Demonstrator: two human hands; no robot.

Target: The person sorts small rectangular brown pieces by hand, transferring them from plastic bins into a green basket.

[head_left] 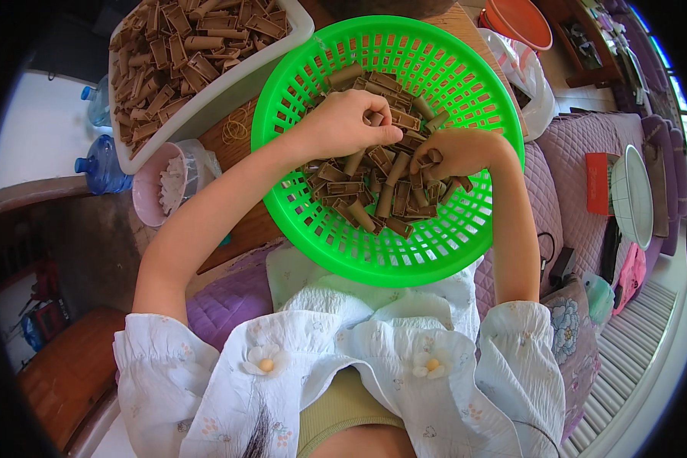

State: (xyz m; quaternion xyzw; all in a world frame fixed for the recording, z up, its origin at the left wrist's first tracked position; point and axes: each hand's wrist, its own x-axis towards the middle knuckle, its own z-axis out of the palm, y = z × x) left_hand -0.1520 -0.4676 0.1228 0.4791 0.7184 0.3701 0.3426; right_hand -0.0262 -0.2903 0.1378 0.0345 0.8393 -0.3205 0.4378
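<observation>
Many brown pieces point(385, 200) are heaped, in the head view, inside the green basket point(374, 273). One seems grasped by the right hand point(462, 151); the curled left hand's point(343, 124) hold cannot be told. If pressed by a forearm point(215, 204), the basket could be tipped.

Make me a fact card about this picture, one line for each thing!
Basket: green, round, slotted sides
Inside it: heaped brown pieces, some like tubes, some like little troughs
Left hand: over the heap, fingers curled, a brown piece showing at them
Right hand: at the heap, fingers curled around a brown piece
White tub: upper left, full of similar pieces
Pink bucket: beside the tub, white stuff inside
</observation>
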